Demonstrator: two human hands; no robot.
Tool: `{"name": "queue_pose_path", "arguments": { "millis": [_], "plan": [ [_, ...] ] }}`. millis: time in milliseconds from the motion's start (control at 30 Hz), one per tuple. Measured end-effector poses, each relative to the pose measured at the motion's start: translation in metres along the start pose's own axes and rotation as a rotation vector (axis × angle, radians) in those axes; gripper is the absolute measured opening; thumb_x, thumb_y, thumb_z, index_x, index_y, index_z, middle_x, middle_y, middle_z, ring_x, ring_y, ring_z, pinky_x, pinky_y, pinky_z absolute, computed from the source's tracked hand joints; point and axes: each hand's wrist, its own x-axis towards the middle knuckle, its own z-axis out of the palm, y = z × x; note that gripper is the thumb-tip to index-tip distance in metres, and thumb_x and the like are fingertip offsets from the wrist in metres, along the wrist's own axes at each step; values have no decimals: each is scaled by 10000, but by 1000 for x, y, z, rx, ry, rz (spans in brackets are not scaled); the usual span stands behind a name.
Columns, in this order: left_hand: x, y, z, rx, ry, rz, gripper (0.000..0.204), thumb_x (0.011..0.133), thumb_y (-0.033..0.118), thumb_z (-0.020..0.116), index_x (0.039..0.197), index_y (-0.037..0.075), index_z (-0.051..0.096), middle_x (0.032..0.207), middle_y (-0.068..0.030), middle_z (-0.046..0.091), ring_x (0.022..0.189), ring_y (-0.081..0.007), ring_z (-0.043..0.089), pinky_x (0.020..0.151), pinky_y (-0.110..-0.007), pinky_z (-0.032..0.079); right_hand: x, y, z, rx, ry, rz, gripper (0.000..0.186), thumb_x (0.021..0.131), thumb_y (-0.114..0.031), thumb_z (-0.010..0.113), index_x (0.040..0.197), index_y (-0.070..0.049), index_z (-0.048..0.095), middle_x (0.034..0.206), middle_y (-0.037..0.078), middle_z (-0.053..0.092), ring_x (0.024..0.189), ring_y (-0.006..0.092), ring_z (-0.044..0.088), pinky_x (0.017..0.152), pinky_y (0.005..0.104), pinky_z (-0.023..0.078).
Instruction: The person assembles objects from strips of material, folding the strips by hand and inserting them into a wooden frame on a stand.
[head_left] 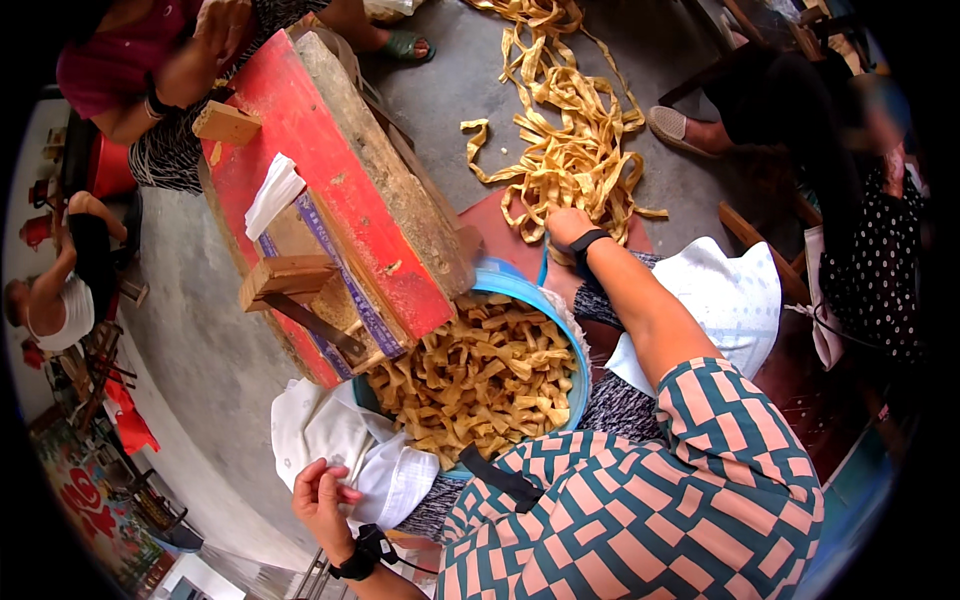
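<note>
My right hand (570, 231) reaches far forward to a heap of long, flat yellow strips (570, 130) on the floor. Its fingers are closed at the near end of the heap, where the strips meet them. My left hand (325, 495) is held low on the left beside a white cloth (330, 430), its fingers loosely bent and apart, with nothing in it. Between my arms stands a blue tub (583, 385) filled with short tan pieces (480, 375), pinched at the middle and flared at the ends. What lies under my right fingers is partly hidden.
A red-topped wooden bench (345, 200) leans over the tub's left side. It carries a wooden-handled blade (315, 322), a wood block (227, 123) and folded white paper (274, 195). One person (110, 75) sits behind it, another (860, 240) at right. A pale cloth (715, 300) covers my right knee.
</note>
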Motion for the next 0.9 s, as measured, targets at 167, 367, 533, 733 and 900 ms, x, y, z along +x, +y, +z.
{"name": "queue_pose_path", "arguments": {
  "millis": [167,367,533,733,900],
  "plan": [
    [3,6,2,-6,-4,-27,238,1005,96,620,1194,-48,618,942,-162,736,570,-158,638,542,-253,519,-2,8,-87,363,119,80,166,779,-232,705,891,-109,715,909,173,733,925,384,704,807,476,548],
    [7,4,6,5,-52,62,241,1003,134,646,1183,-26,650,969,-121,740,625,-131,656,570,-246,525,-40,19,-235,917,245,-87,323,868,-384,788,792,-123,613,666,7,600,550,159,601,531,332,500],
    [1,11,19,-56,-99,125,195,1005,103,631,1153,-18,670,991,-107,747,700,-130,682,650,-243,543,-172,-13,-354,1403,268,-519,242,995,-333,689,973,-101,626,737,-68,521,545,18,470,500,222,478],
    [-14,38,79,-121,-406,436,169,978,5,638,1132,-42,690,1029,-101,745,851,-147,700,781,-266,564,-317,-56,-384,768,808,-829,188,958,-165,735,893,-50,603,783,-60,551,636,8,458,546,206,366],
    [-51,102,135,28,-452,1038,295,927,-55,658,1217,-8,683,1151,-134,703,1015,-197,684,881,-297,536,-361,-82,-342,719,804,-1104,285,831,-165,830,706,-48,601,619,16,530,505,148,472,518,305,378]
  ]
}}
